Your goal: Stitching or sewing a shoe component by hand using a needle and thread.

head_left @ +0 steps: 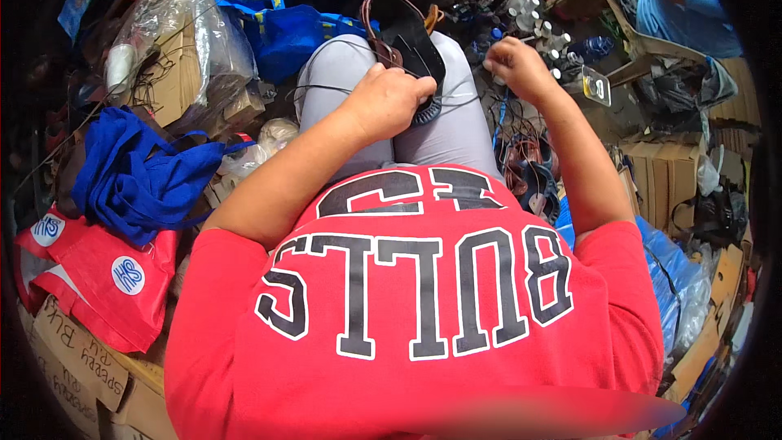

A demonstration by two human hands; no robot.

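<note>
A brown leather shoe with a black inside rests across my knees, its opening facing up. My left hand is closed on the near part of it, thumb toward the shoe's edge. A thin dark thread loops out from beside this hand over the grey trousers. Raised to the right of the shoe and apart from it is my right hand, fingers curled in a pinch. Whatever it may hold is too small to make out.
Left of my legs lie a blue shopping bag, bunched blue cloth and a red bag. Several small bottles stand beyond my right hand. Cardboard boxes stand at the right. Another person's blue sleeve shows at the far right.
</note>
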